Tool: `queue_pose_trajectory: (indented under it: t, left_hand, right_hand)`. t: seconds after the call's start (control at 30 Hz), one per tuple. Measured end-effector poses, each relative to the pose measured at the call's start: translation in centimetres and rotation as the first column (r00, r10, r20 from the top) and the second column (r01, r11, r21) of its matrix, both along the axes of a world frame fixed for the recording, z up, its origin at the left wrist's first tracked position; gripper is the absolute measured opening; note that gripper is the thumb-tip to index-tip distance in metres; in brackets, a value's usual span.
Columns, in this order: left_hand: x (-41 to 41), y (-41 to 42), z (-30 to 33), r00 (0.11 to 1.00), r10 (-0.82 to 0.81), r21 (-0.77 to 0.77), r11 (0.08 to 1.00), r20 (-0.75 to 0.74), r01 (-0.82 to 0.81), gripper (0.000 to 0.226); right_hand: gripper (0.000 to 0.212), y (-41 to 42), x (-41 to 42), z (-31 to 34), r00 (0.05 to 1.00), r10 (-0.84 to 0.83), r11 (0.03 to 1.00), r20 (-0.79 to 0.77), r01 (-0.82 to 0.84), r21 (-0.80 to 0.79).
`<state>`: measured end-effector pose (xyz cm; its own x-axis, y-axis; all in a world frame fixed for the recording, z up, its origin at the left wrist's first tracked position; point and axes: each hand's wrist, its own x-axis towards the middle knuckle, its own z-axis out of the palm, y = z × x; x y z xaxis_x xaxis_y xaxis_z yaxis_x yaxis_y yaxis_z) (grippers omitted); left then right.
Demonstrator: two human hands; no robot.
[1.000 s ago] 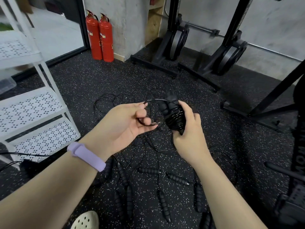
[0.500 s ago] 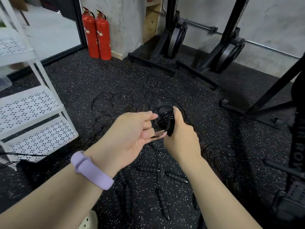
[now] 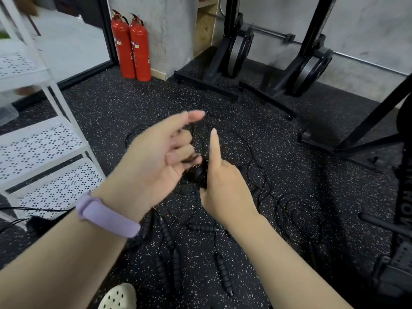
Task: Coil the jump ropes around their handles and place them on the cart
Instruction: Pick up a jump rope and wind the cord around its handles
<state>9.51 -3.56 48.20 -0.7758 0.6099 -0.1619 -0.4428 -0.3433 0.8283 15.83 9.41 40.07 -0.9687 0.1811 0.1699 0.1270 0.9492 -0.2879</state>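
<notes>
My right hand [image 3: 225, 184] grips a black jump rope bundle [image 3: 198, 175], handles with cord wound round them; its thumb points up and the bundle is mostly hidden between my hands. Beside it, my left hand [image 3: 156, 157] is motion-blurred, its fingers curled round the loose dark cord at the bundle and its thumb lifted away. Several more black jump ropes [image 3: 169, 237] lie uncoiled on the speckled floor below my hands, with ribbed handles and thin loops of cord. The white cart [image 3: 44, 148], with perforated shelves, stands at the left.
Two red fire extinguishers [image 3: 131, 45] stand by the concrete pillar at the back. Black rack bases with weight plates [image 3: 236, 52] line the back wall, and more black equipment [image 3: 401, 219] fills the right edge. My shoe [image 3: 118, 296] is at the bottom.
My left hand has swung round the bundle and its thumb has lifted off the cord. The bundle has sunk lower between my hands, and my right thumb now points up.
</notes>
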Motion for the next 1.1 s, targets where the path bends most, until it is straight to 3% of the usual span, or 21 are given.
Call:
queue_pose_trajectory:
  t: [0.07, 0.17, 0.2, 0.33, 0.53, 0.73, 0.87, 0.97, 1.1]
  left_hand:
    - [-1.5, -0.8, 0.0, 0.999, 0.053, 0.005, 0.999, 0.005, -0.053, 0.029]
    - [-3.5, -1.8, -0.8, 0.991, 0.133, -0.009, 0.991, 0.032, -0.133, 0.028]
    - [-4.1, -2.1, -1.1, 0.986, 0.159, -0.009, 0.987, 0.046, -0.159, 0.027]
    - [-5.3, -3.0, -1.5, 0.973, 0.202, -0.009, 0.979, 0.116, -0.202, 0.028]
    - [-4.2, -1.6, -2.1, 0.951, 0.217, -0.066, 0.976, 0.22, -0.208, 0.026]
    - [-1.4, 2.2, -2.3, 0.845, 0.235, 0.012, 0.962, 0.481, -0.274, 0.02]
    - [-0.2, 3.1, -2.3, 0.775, 0.149, 0.158, 0.939, 0.614, -0.305, 0.017]
    - [-0.3, 2.1, -1.3, 0.786, 0.169, 0.216, 0.908, 0.595, -0.359, 0.023]
    - [-0.7, 0.9, 0.1, 0.833, 0.264, 0.27, 0.862, 0.486, -0.43, 0.03]
  right_hand:
    - [0.113, -0.4, 0.1, 0.1, 0.998, 0.053, 0.998, 0.04, -0.054, 0.026]
    - [0.067, -0.7, 0.2, -0.1, 0.981, 0.183, 0.983, 0.071, -0.185, 0.02]
    - [0.063, -0.7, 0.2, -0.2, 0.971, 0.225, 0.973, 0.079, -0.228, 0.029]
    - [0.074, -0.8, 0.0, -1.0, 0.947, 0.287, 0.951, 0.144, -0.3, 0.081]
    - [0.071, -2.7, 0.6, -0.1, 0.926, 0.273, 0.916, 0.262, -0.333, 0.224]
    - [0.047, -7.7, 1.5, -2.6, 0.895, 0.165, 0.904, 0.414, -0.305, 0.299]
    - [0.049, -8.9, 1.5, -4.6, 0.868, 0.076, 0.917, 0.491, -0.254, 0.307]
    - [0.057, -6.7, 1.1, -2.6, 0.891, -0.012, 0.973, 0.454, -0.093, 0.209]
    - [0.054, -1.8, 1.6, 1.1, 0.972, -0.075, 0.989, 0.224, 0.101, -0.106]
